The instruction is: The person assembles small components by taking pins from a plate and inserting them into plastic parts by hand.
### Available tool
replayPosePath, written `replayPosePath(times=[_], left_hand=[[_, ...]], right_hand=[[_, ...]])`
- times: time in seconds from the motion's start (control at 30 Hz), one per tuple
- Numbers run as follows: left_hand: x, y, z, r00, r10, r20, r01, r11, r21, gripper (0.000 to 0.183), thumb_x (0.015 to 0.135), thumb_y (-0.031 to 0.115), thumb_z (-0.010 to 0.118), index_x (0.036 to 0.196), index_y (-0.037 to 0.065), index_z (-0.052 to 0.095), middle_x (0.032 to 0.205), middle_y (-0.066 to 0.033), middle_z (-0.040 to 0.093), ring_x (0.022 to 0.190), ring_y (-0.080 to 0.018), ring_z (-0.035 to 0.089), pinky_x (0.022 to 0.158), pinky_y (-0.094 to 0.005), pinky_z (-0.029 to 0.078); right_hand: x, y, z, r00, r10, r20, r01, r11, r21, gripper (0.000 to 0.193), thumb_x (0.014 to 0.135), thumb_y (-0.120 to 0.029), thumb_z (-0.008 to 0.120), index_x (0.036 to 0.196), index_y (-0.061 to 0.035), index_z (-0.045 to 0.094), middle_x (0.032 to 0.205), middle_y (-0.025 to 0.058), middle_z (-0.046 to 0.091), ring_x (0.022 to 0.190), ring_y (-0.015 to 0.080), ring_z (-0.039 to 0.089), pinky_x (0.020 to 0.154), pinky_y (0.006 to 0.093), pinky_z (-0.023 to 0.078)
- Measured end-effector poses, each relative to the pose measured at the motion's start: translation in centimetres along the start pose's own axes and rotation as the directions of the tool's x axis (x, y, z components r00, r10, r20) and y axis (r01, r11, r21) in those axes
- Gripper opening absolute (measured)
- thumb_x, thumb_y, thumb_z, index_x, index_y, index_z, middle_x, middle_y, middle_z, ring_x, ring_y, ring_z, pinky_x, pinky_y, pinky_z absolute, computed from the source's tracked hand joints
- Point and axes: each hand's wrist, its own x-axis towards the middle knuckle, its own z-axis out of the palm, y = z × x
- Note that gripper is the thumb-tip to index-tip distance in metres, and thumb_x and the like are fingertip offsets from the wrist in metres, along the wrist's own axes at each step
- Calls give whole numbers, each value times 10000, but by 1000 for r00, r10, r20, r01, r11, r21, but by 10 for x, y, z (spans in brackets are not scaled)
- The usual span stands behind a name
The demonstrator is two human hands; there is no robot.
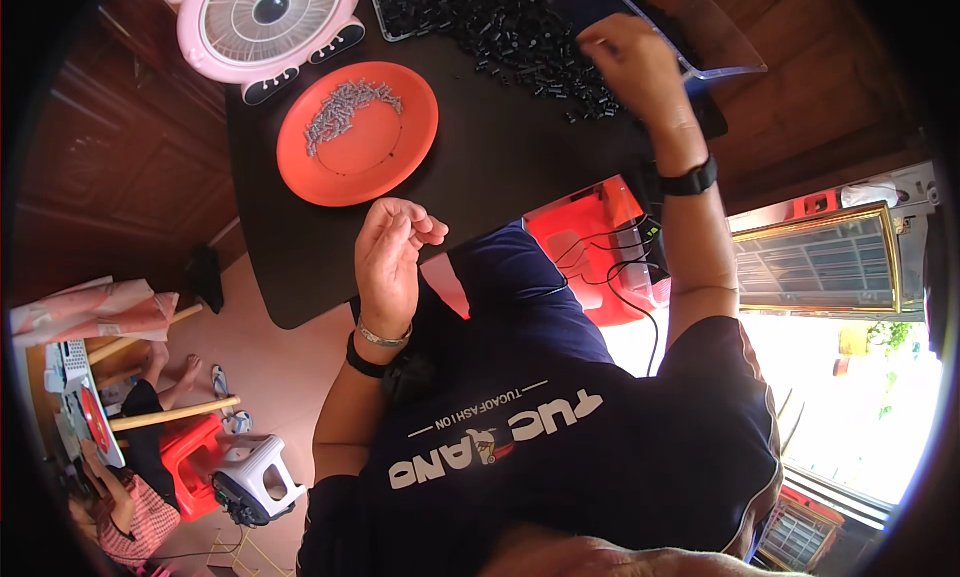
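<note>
My left hand (388,257) is raised at the near edge of the dark table, just below an orange-red plate (372,167). Its fingers are curled in and pressed together; whatever they may hold is hidden. Small silver-grey metal pieces (340,115) lie heaped in the far left part of the plate. Over at the right, my right hand (645,72) is closed at the edge of a large heap of small black cylindrical parts (510,42). Its fingertips are drawn together, and I cannot make out anything between them.
A pink fan (270,12) stands behind the plate. A clear-edged bin (700,74) lies beyond my right hand. Below the table are a red stool (600,297) and dark cables (640,267). At the far left, another person (130,517) sits near red and white stools (265,477).
</note>
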Motion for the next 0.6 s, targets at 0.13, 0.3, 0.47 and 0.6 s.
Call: replayPosePath(times=[0.13, 0.3, 0.47, 0.6], left_hand=[[2, -1, 2, 1000, -3, 16, 4, 1000, -9, 179, 969, 171, 414, 915, 25, 503, 850, -65, 550, 800, -169, 575, 755, -297, 444], [2, -3, 1, 1000, 0, 18, 0, 1000, -6, 183, 971, 178, 418, 915, 26, 503, 848, -65, 551, 796, -167, 574, 752, -294, 443], [2, -5, -2, 999, 8, 51, -9, 1000, 20, 183, 962, 178, 400, 934, 24, 494, 876, -77, 546, 827, -186, 574, 760, -311, 445], [2, -4, -1, 999, -4, 34, 3, 1000, 27, 185, 965, 183, 404, 928, 26, 494, 869, -76, 546, 822, -185, 573, 761, -311, 444]], right_hand=[[-9, -14, 19, 984, -123, 128, 132, 989, -68, 60, 764, -120, 626, 809, -113, 665, 811, 49, 617, 848, 267, 588, 739, 375, 492], [-15, -7, 40, 946, -148, 290, 162, 987, -24, 80, 754, -127, 634, 821, -90, 657, 849, 62, 600, 882, 278, 566, 775, 381, 477], [-16, -2, 60, 912, -134, 388, 184, 978, -95, 95, 764, -155, 633, 838, -105, 666, 869, 69, 596, 902, 278, 563, 788, 376, 481], [-12, -7, 57, 938, -146, 313, 168, 985, -45, 135, 800, -142, 629, 918, -96, 674, 867, 60, 619, 873, 222, 592, 779, 340, 488]])
